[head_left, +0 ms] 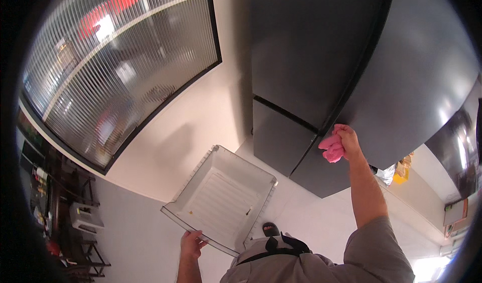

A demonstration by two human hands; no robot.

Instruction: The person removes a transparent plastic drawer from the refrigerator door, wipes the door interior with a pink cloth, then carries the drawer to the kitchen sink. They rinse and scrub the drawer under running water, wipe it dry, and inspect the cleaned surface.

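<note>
My left hand (192, 243) grips the clear front rim of a white plastic refrigerator drawer (222, 196), which is held at waist height and has a few small dark and orange bits on its ribbed bottom. My right hand (348, 142) is closed on a bunched pink cloth (332, 149), right against the dark grey refrigerator (293, 49), near where its upper door and lower fronts meet. All the refrigerator's doors look closed.
A ribbed glass panel (131, 57) in a black frame stands at the upper left beside a pale wall. A white stool (86, 217) and dark wooden chairs are at the far left. Bags and a yellow item (401, 175) lie right of the refrigerator.
</note>
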